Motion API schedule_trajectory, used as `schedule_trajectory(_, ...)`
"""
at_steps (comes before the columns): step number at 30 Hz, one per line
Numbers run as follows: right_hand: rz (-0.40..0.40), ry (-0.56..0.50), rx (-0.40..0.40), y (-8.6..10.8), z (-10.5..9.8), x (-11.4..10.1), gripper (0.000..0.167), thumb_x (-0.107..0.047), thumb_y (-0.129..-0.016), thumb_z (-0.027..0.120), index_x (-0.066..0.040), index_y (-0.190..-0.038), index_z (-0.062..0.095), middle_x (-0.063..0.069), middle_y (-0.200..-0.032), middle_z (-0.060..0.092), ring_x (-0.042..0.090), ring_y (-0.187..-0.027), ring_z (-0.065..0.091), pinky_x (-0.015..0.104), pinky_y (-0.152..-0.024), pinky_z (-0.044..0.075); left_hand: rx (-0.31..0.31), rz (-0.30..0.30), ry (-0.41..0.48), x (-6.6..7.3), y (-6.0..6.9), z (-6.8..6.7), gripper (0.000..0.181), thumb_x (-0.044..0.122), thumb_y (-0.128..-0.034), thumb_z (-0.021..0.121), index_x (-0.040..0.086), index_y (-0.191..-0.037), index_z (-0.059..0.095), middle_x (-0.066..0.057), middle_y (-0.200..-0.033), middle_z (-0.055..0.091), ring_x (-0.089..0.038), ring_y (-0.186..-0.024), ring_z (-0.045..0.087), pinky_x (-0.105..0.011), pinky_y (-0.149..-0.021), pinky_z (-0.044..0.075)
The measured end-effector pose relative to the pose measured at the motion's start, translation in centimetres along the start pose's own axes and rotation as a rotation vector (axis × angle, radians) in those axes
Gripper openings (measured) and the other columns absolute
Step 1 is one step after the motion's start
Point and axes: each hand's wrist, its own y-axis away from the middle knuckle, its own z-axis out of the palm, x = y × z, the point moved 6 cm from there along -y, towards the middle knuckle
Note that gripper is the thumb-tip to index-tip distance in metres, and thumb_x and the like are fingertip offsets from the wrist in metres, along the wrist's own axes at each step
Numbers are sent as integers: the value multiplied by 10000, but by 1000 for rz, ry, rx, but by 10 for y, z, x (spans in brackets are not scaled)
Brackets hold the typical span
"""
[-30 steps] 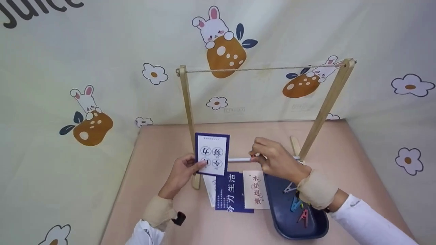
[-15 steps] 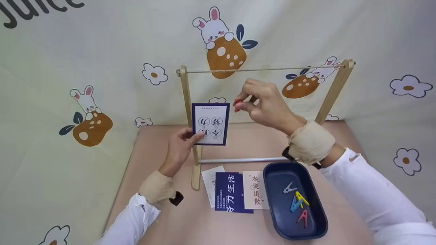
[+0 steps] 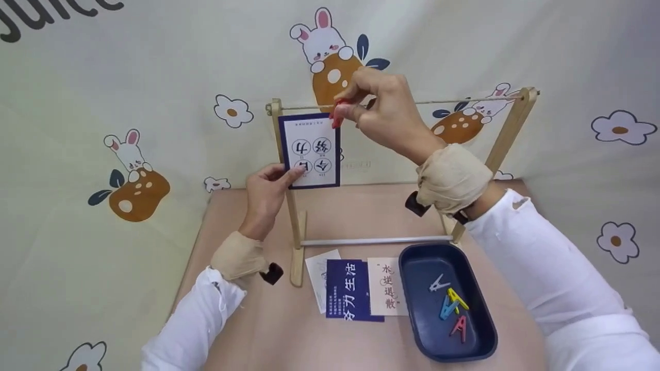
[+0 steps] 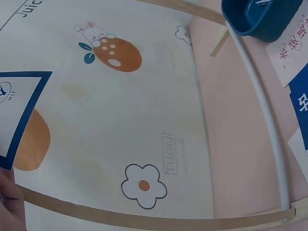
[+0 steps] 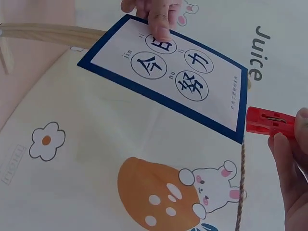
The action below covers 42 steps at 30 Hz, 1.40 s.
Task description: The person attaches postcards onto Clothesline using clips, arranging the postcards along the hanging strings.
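My left hand [image 3: 268,193] pinches a blue-bordered card [image 3: 312,152] with circled characters, thumb on its front near the lower left corner. The card is upright, its top edge close below the twine [image 3: 433,101] by the left post. My right hand [image 3: 384,111] pinches a red clothespin [image 3: 337,113] at the card's top right corner. In the right wrist view, the clothespin [image 5: 269,121] sits right by that corner of the card [image 5: 173,72] and the twine [image 5: 242,192]. Whether it touches either cannot be made out. The left wrist view catches only part of the card [image 4: 19,115].
The twine runs between two wooden posts [image 3: 508,136], joined low down by a pale rod [image 3: 376,240]. Several cards, among them a blue card [image 3: 353,291] and a cream card [image 3: 385,288], lie beside a dark blue tray [image 3: 428,340] with several clothespins [image 3: 458,329].
Both hands have risen from low over the table to the twine. The card has come up in my left hand, the red clothespin in my right, now at the card's top corner.
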Motion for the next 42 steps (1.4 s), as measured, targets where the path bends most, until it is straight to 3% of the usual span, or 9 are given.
schedule_trajectory(5,36,-1,37,-15,-3,-7,51,-81,-939,686,-34,-934,666,80,-969,711,121,-864,694,198,-749,551,11,43,35,13,-6,-1,314,265,-857,806,39,-1069,754,-79,-1051,724,-144,-931,596,-214,-814,501)
schedule_trajectory(8,53,38,41,-26,-3,-10,63,-106,-959,666,-43,-958,663,64,-1022,696,100,-937,646,198,-869,524,16,47,49,15,-8,-1,308,261,-862,800,42,-1074,755,-91,-1084,728,-146,-941,603,-214,-827,503)
schedule_trajectory(12,106,65,23,-39,0,-9,91,-121,-981,634,-40,-1011,663,36,-1048,685,81,-961,609,187,-938,490,33,49,53,14,-9,-1,312,266,-853,809,40,-1064,762,-97,-1070,740,-137,-921,608,-202,-798,499)
schedule_trajectory(17,192,73,-22,-45,8,-4,92,-153,-985,636,-79,-1026,673,-7,-1015,681,70,-929,603,182,-889,505,54,32,49,9,-9,2,310,267,-831,831,41,-1036,772,-56,-972,737,-120,-854,585,-194,-689,471)
schedule_trajectory(24,277,76,-71,-43,17,5,67,-199,-979,653,-132,-983,657,-18,-968,651,111,-879,632,256,-650,595,66,15,62,7,-7,5,293,251,-828,835,41,-1021,772,-22,-938,727,-112,-851,580,-187,-687,473)
schedule_trajectory(33,308,82,-90,-40,30,13,96,-162,-950,691,-88,-1011,684,12,-1017,668,117,-883,629,213,-751,564,56,-42,104,2,-4,6,296,242,-843,818,39,-1050,760,-38,-966,725,-97,-808,626,-226,-704,576)
schedule_trajectory(42,392,-3,-154,-36,32,19,279,-248,-962,676,-105,-1203,675,8,-1017,658,130,-849,639,289,-601,601,69,-46,135,1,-3,4,318,245,-844,818,41,-1078,749,-83,-1034,737,-103,-797,651,-195,-641,576)
